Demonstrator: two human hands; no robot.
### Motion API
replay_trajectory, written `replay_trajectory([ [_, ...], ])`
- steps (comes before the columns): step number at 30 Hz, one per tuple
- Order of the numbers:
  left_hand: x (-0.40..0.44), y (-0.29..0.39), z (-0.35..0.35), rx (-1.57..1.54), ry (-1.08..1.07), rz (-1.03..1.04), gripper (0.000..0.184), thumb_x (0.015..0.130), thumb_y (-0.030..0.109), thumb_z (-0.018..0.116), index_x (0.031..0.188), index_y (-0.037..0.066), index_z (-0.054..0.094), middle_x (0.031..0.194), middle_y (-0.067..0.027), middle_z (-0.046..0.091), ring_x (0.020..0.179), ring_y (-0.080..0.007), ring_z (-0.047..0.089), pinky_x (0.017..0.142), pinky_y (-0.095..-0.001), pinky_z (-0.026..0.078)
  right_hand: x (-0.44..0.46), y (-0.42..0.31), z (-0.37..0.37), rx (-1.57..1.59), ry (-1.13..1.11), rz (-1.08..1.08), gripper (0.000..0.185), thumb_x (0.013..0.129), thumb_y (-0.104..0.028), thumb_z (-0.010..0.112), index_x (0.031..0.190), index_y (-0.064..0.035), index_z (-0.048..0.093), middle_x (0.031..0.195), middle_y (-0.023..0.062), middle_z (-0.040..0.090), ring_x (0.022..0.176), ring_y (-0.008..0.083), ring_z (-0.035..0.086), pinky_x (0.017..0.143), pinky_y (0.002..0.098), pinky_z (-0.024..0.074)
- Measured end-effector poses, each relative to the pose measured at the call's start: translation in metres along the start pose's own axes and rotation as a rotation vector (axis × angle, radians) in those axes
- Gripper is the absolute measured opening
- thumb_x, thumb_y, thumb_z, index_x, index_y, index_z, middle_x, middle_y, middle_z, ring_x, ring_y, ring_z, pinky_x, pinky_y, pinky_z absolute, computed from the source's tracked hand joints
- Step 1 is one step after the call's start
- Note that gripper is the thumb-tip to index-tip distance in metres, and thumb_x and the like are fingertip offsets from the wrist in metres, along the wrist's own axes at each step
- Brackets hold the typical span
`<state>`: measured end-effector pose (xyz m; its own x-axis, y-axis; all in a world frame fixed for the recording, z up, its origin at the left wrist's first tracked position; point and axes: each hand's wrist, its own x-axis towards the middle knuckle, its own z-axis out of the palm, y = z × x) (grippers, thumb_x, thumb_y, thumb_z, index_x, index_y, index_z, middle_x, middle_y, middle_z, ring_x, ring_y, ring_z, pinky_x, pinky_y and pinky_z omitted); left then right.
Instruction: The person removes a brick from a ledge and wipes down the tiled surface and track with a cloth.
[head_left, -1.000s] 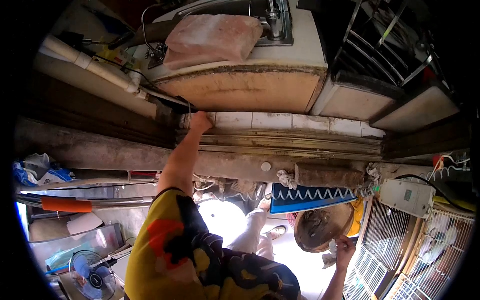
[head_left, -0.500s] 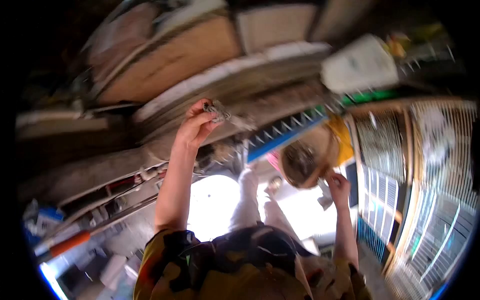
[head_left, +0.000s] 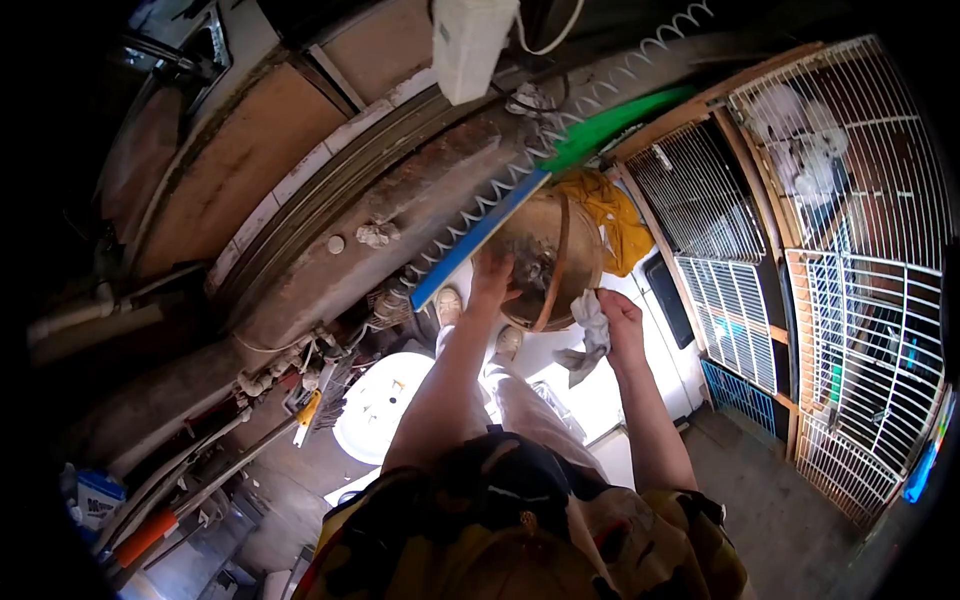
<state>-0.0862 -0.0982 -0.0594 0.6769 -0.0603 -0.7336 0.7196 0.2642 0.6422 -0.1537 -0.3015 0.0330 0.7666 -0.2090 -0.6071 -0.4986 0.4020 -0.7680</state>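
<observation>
My left hand [head_left: 492,280] reaches over the near left side of a round brown container [head_left: 582,235] with a curved band across it. Its visible fingers are apart, and I see nothing held in them; some fingertips are hard to make out against the dark contents. Right of the container, my right hand [head_left: 622,318] pinches a crumpled whitish-grey cloth or tissue [head_left: 592,325] that hangs down. Dark, indistinct bits [head_left: 540,265] lie inside the container. A small crumpled wad [head_left: 376,235] rests on the ledge to the left.
A blue strip [head_left: 480,240] and a wire coil [head_left: 470,215] run left of the container. Yellow cloth [head_left: 608,225] lies behind it. Wire cages [head_left: 865,320] line the right side. A round white surface [head_left: 375,410] is by my legs; a brick-like ledge [head_left: 420,180] lies ahead.
My left hand has come down from above the ledge, where it pinched a crumpled grey wad, to the container. A similar wad now lies on the ledge. My right hand still holds its cloth.
</observation>
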Motion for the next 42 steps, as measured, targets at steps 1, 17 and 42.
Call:
replay_trajectory([
  [1, 0.004, -0.004, 0.003, 0.128, 0.007, -0.009, 0.062, 0.086, 0.027, 0.057, 0.136, 0.015, 0.023, 0.121, -0.0088, 0.045, 0.106, -0.0238, 0.05, 0.073, -0.0444, 0.053, -0.001, -0.003, 0.006, 0.104, 0.035, 0.045, 0.018, 0.086, -0.018, 0.058, 0.09, -0.0005, 0.063, 0.08, 0.0051, 0.064, 0.069, 0.0114, 0.059, 0.063, 0.0234, 0.0469],
  [17, -0.104, 0.032, 0.02, 0.24, -0.392, 0.165, 0.034, 0.087, 0.034, 0.055, 0.102, 0.003, 0.056, 0.095, -0.0058, 0.059, 0.087, -0.0138, 0.054, 0.076, -0.025, 0.043, 0.026, 0.011, 0.012, 0.405, -0.292, 0.15, 0.037, 0.085, -0.016, 0.055, 0.119, -0.0042, 0.046, 0.111, 0.0082, 0.057, 0.102, 0.0219, 0.055, 0.088, 0.0373, 0.0445],
  [42, -0.022, 0.122, 0.036, 1.0, 0.127, 0.932, 0.04, 0.076, 0.011, 0.061, 0.114, 0.008, 0.05, 0.124, -0.0185, 0.04, 0.099, -0.0358, 0.053, 0.077, -0.0395, 0.048, 0.02, 0.022, 0.049, 0.224, -0.094, 0.181, 0.029, 0.083, 0.0, 0.047, 0.111, -0.0041, 0.053, 0.099, 0.0107, 0.058, 0.088, 0.0221, 0.059, 0.074, 0.0345, 0.051],
])
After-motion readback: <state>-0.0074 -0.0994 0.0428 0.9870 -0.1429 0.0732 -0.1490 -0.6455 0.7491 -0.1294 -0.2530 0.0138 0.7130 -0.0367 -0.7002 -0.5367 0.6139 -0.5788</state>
